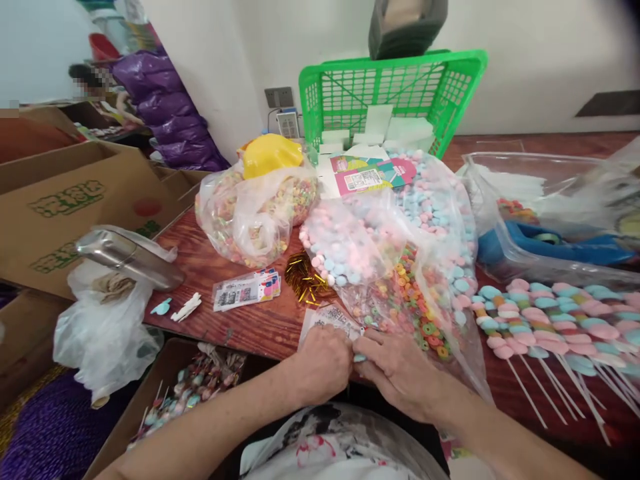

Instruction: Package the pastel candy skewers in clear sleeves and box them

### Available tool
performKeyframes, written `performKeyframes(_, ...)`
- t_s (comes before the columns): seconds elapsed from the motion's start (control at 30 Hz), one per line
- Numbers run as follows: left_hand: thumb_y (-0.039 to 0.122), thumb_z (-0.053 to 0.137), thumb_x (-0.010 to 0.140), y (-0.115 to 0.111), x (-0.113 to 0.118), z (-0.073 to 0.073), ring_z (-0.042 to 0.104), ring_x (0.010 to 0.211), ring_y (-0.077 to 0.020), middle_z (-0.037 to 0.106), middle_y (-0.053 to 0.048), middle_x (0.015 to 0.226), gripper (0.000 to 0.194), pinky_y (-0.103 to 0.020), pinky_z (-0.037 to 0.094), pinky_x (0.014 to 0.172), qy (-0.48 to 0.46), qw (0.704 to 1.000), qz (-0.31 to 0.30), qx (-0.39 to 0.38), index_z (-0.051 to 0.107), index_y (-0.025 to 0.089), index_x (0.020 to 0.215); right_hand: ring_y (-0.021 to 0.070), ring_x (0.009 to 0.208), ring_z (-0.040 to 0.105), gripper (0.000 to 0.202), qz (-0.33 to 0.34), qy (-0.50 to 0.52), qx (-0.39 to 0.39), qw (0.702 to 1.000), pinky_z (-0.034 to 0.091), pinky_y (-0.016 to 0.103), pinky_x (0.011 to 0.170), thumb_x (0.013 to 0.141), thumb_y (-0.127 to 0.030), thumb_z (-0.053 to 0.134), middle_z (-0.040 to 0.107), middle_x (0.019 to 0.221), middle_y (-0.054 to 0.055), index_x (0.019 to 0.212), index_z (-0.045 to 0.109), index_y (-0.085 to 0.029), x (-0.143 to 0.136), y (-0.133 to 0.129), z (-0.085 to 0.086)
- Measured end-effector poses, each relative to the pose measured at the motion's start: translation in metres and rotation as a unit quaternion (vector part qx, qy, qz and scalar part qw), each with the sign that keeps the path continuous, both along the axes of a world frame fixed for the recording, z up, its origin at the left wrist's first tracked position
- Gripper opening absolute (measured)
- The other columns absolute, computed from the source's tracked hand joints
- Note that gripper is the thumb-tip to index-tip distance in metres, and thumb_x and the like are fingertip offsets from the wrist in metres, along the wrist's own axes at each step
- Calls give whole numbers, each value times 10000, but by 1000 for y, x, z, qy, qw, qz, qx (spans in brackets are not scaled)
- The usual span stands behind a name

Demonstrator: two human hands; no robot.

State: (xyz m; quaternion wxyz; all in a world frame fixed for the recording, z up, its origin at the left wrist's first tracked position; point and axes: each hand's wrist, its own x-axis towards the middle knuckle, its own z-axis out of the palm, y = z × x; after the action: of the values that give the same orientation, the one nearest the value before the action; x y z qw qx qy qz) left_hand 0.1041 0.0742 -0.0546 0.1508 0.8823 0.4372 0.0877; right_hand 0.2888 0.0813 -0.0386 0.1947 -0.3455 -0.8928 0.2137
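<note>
At the table's front edge my left hand [326, 360] is closed in a fist against a small printed clear packet [333, 319]. Beside it, almost touching, my right hand [395, 370] has its fingers bent together, with a bit of light blue showing at the fingertips; what it grips is mostly hidden. Gold twist ties [305, 279] lie just behind the packet. Printed cards [247, 291] are to the left. Behind my right hand are bags of pink and blue candies [345, 233] and ring candies [425, 300].
Candy skewers [565, 317] lie at right before a clear bin [550, 263]. A green basket [393, 63] stands at the back. A steel flask [130, 257] leans at left. Below the edge is a box of skewers [190, 387]. A person [107, 93] is far left.
</note>
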Motion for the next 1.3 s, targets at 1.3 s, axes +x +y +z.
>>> performKeyframes(1.3, 294, 800, 689, -16, -75, -15, 583, 677, -115, 649, -59, 782, 236, -215, 452, 600, -731, 445, 272, -439, 693, 94, 754, 197, 833, 614, 238, -109, -17, 278, 954, 425, 308, 745, 838, -50, 497, 715, 873, 60, 907, 683, -182, -46, 59, -45)
